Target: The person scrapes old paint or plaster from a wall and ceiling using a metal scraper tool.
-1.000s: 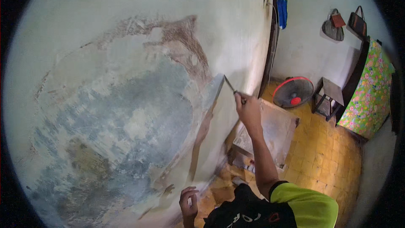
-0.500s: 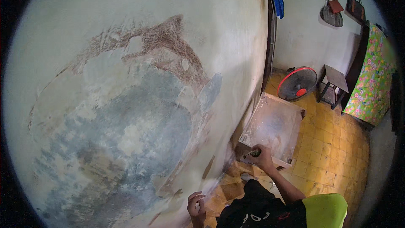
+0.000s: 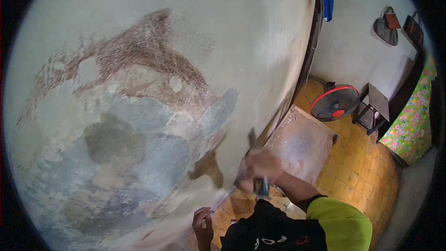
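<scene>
**Scraper at patchy wall, right hand blurred**

Thin flat-bladed metal scraper (image 3: 252,142) sits low on the wall, just right of the peeled area, blade edge pointing up against the plaster; motion blur smears it, blade shape hard to read. Right hand (image 3: 261,169) has its fingers closed around the scraper's dark handle end, also blurred, individual fingers not separable. Left hand (image 3: 203,225) lower down near the wall base, fingers curled loosely, holding nothing visible; can't tell if it touches the wall. Large weathered plaster wall with brown, grey and blue-grey peeled patches (image 3: 139,111) fills most of the view, curved by the lens. Person's black garment and yellow-green sleeve (image 3: 339,221) cut off at bottom edge. Right of the hand: dusty square board (image 3: 302,144) lying on the yellow tiled floor (image 3: 362,167). Further off, red-rimmed floor fan (image 3: 335,102), small dark stool (image 3: 374,107) just beside it, floral green cloth (image 3: 411,125) partly cut by the rim. Blue item and bags hang on the far wall, too small to identify.
</scene>
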`<state>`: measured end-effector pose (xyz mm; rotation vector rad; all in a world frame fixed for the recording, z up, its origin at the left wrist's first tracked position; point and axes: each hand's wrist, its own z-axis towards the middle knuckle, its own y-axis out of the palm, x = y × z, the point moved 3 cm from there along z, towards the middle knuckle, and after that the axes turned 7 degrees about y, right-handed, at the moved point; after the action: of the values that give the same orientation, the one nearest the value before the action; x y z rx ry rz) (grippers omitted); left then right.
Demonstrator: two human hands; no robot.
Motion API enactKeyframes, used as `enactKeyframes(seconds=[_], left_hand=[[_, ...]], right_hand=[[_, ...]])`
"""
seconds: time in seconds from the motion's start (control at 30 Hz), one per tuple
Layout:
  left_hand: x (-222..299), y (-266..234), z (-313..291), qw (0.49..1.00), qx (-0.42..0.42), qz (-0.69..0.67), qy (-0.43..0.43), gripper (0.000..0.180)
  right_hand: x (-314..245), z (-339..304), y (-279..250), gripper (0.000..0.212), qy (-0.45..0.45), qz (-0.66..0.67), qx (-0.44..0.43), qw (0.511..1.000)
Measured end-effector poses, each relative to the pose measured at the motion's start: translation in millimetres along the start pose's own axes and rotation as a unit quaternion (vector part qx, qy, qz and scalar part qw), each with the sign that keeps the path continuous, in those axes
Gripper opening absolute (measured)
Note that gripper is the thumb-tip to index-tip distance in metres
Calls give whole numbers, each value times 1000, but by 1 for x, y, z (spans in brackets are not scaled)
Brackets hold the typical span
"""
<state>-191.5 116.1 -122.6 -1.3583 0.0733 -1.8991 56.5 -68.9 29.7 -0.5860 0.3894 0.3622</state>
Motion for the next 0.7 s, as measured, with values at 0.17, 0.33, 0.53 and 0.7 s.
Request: enactKeyframes(seconds=[0.17, 0.33, 0.53, 0.7], left_hand=[[18, 23, 8, 997, 62, -17, -32, 14], [27, 48, 14, 995, 76, -13, -58, 20], [35, 79, 23, 990, 106, -35, -81, 14], [43, 99, 32, 964, 168, -155, -133, 36]], right_hand=[[-24, 35, 10, 19, -224, -122, -166, 953], [89, 35, -18, 22, -74, -129, -73, 986], [65, 49, -46, 28, -265, 109, -19, 958], [49, 40, -44, 28, -343, 214, -9, 915]])
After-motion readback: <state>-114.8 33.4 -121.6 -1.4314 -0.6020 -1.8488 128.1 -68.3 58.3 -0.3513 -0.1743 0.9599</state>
